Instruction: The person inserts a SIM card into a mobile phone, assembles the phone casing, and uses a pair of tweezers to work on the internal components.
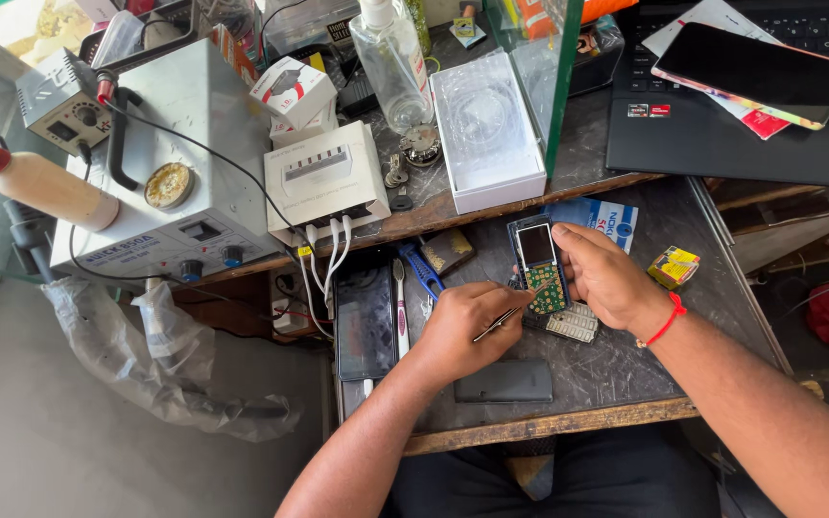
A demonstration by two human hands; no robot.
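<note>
The opened small phone [539,270] with its bare green board lies on the dark counter [626,369], just in front of the raised shelf. The right hand [604,278] is closed around its right side and steadies it. The left hand [462,331] pinches thin metal tweezers [508,315], and their tip touches the board. I think it is best to keep the phone flat and move the tip lightly. A keypad sheet [573,324] and a grey back cover [503,382] lie near.

Laptop [722,134] cut off at top edge; opened phone [541,269] lower part hidden behind hands.
</note>
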